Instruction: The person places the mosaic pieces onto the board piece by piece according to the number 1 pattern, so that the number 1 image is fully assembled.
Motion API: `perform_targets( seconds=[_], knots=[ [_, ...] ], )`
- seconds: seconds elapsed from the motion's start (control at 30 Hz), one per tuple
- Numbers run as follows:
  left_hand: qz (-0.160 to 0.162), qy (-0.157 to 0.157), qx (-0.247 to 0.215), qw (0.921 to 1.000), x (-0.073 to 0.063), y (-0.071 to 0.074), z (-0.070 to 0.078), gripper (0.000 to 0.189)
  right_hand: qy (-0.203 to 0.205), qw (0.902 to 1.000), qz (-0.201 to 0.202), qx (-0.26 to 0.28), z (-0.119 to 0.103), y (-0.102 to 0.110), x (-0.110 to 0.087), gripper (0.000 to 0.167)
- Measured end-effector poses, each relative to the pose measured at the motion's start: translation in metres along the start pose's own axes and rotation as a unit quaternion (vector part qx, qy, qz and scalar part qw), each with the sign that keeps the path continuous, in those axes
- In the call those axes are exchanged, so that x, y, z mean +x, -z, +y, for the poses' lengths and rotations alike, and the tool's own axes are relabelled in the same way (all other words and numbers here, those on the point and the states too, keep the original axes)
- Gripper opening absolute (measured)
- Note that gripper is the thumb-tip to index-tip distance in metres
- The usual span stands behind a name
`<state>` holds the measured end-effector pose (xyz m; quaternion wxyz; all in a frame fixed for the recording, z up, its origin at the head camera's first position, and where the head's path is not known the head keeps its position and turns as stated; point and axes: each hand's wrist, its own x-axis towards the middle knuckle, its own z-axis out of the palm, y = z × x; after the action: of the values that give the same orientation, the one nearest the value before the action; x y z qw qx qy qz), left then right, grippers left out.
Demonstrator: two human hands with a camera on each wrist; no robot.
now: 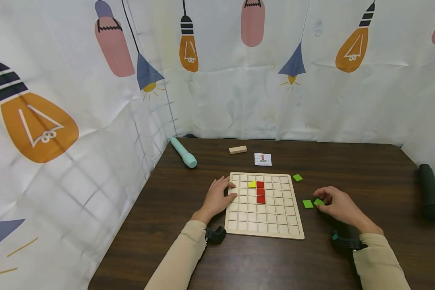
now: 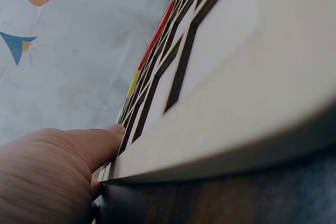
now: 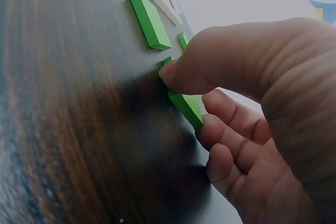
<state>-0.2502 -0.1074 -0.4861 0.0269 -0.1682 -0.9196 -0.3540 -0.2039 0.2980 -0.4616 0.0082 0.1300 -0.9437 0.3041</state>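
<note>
A pale wooden grid board (image 1: 239, 217) lies on the dark table. Three red square tiles (image 1: 260, 192) stand in a column on it, with a yellow triangular tile (image 1: 252, 184) left of the top one. My left hand (image 1: 217, 196) rests at the board's left edge, thumb over the rim. On the right, my right hand (image 1: 338, 204) pinches a green square tile (image 3: 186, 109) between thumb and fingers, its near side tilted close over the table. Beside it lies a second green tile (image 1: 307, 204), and another green tile (image 1: 297, 177) sits off the board's upper right corner.
Behind the board lie a small card (image 1: 262, 159) with a printed grid pattern and a light wooden block (image 1: 237, 150). A mint-green flashlight-shaped object (image 1: 183, 153) is at the back left. At the right edge is a dark cylinder (image 1: 433, 195). Printed curtains (image 1: 232, 100) hang around the table.
</note>
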Motion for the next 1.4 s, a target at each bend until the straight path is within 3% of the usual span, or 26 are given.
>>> perform_targets(
  seconds=[0.8, 1.4],
  knots=[
    [0.0, 0.004, 0.005, 1.0, 0.0, -0.001, 0.0, 0.027, -0.005, 0.9998, -0.003, 0.017, -0.006, -0.002, 0.002, 0.031],
    [0.001, 0.003, 0.003, 1.0, 0.001, -0.001, 0.0, 0.027, 0.009, 0.9993, 0.034, 0.01, -0.009, -0.006, 0.005, 0.031]
  ],
)
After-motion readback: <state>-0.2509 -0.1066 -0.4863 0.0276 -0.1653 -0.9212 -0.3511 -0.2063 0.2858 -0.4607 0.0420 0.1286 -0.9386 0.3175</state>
